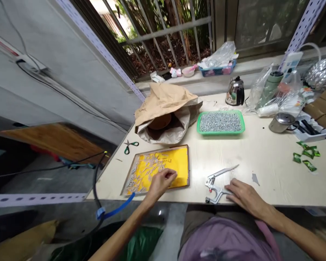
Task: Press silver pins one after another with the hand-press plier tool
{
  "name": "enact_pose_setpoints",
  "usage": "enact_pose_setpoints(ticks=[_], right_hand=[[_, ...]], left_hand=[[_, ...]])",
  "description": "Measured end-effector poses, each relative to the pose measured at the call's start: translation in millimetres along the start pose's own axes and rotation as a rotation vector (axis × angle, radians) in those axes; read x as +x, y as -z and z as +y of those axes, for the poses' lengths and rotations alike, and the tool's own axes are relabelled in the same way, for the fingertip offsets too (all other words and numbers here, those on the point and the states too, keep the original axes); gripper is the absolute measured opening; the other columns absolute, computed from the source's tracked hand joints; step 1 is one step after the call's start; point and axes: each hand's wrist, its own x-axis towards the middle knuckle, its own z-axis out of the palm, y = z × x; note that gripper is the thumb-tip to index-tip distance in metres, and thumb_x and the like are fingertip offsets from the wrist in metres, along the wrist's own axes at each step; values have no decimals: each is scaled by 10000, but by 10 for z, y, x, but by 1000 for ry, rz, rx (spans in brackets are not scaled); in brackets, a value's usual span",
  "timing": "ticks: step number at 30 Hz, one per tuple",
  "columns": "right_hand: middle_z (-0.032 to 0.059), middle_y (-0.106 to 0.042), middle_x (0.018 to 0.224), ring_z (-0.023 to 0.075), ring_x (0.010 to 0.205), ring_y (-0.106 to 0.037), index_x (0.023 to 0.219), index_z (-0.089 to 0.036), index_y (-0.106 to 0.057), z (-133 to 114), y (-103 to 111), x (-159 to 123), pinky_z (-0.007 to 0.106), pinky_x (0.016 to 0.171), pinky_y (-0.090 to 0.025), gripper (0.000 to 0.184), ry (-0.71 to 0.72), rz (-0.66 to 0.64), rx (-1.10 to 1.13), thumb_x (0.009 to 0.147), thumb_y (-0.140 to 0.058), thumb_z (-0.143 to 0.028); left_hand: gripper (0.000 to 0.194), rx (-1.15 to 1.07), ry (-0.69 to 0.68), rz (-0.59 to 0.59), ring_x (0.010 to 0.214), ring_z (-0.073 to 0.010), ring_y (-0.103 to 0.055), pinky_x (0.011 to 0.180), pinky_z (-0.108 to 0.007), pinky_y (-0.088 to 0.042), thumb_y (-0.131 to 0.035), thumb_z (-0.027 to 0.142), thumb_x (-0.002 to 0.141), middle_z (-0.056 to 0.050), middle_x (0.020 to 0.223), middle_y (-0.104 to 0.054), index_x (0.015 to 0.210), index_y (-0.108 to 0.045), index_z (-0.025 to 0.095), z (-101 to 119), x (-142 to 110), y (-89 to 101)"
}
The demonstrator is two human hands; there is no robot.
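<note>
Above the right part of a shallow tray [189,163] with a yellow base, my left hand [161,183] is closed in a pinch. Whatever its fingertips hold, if anything, is too small to make out. Small pale metal pieces [143,168] lie scattered over the tray's left and middle. My right hand [246,197] rests at the table's front edge, its fingers closed round one handle of silver hand pliers [217,192]. These lie on the table with their handles spread, showing a spring and a small red part.
Behind the tray sits an open brown paper bag [165,105]. A green basket [244,125] full of small metal pieces stands right of it. Scissors [129,146], a kettle [235,90], a metal mug [281,123] and green packets [308,154] are also on the table [266,148].
</note>
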Motion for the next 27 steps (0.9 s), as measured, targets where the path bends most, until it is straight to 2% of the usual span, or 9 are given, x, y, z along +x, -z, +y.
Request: enact_pose_setpoints(ticks=[4, 7, 9, 15, 22, 27], right_hand=[[60, -606, 866, 172, 756, -606, 981, -183, -626, -64, -108, -121, 277, 656, -494, 184, -51, -25, -92, 932, -459, -128], [68, -605, 859, 180, 767, -588, 938, -175, -625, -73, -157, -117, 281, 667, -469, 208, -49, -50, -163, 941, -426, -115], [67, -607, 859, 184, 776, -579, 950, -176, -624, -79, -184, -121, 283, 675, -454, 227, -48, -54, -207, 932, -415, -88], [62, -595, 840, 182, 744, -550, 933, -166, -620, -94, -237, -150, 291, 657, -414, 258, -52, -42, -231, 885, -418, -13], [64, -585, 842, 177, 737, -527, 954, -158, -610, -94, -248, -153, 289, 633, -385, 270, -60, -48, -214, 892, -394, -10], [65, -584, 841, 181, 730, -527, 938, -164, -608, -101, -253, -155, 297, 637, -398, 262, -69, -60, -182, 896, -393, -20]], left_hand=[[202, -312, 169, -282, 414, -75, -465, 424, -187, -363, -657, 320, 716, 36, 535, -570, 775, -656, 126, 438, -316, -500], [205, -365, 298, -375, 360, -49, -381, 370, -173, -278, -698, 312, 718, 67, 454, -488, 736, -647, 114, 558, -411, -813], [238, -370, 341, -396, 365, -42, -365, 363, -168, -249, -723, 333, 714, 71, 445, -473, 709, -641, 110, 553, -424, -918], [247, -325, 385, -469, 379, -31, -369, 372, -159, -232, -743, 330, 701, 74, 460, -472, 724, -663, 98, 484, -400, -957], [216, -265, 431, -571, 351, -26, -314, 360, -169, -198, -734, 293, 723, 83, 421, -423, 661, -629, 115, 498, -324, -953], [215, -214, 438, -633, 361, -33, -330, 365, -167, -225, -734, 298, 718, 82, 419, -424, 664, -631, 118, 500, -277, -925]])
